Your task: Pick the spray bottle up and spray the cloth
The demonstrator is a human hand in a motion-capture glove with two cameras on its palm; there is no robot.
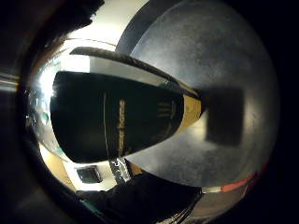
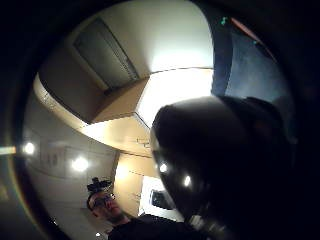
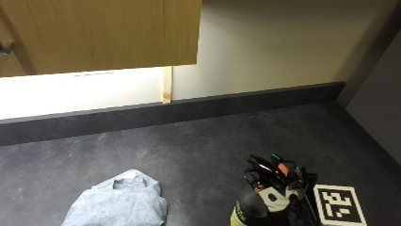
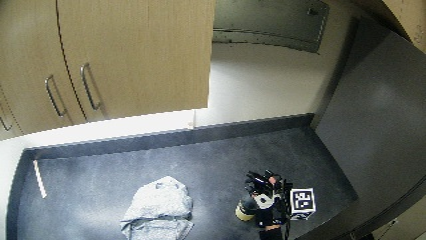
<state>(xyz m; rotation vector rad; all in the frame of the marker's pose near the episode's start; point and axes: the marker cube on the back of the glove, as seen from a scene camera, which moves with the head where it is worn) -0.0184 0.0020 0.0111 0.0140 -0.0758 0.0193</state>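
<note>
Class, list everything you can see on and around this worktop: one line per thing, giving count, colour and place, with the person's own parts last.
spray bottle: one, dark with a yellowish base band, on the worktop's near right, at the gloved hand.
cloth: one, light grey, crumpled on the worktop's near left, apart from the bottle.
worktop: one, dark grey, speckled, with a matching upstand along the wall.
wall cupboards: wood-coloured doors with metal handles, above the worktop on the left.
wall: pale, behind the worktop.
side panel: one, dark grey, at the worktop's right end.
right hand: one, in a black glove, around the bottle's top; whether its fingers close on it cannot be told.
</note>
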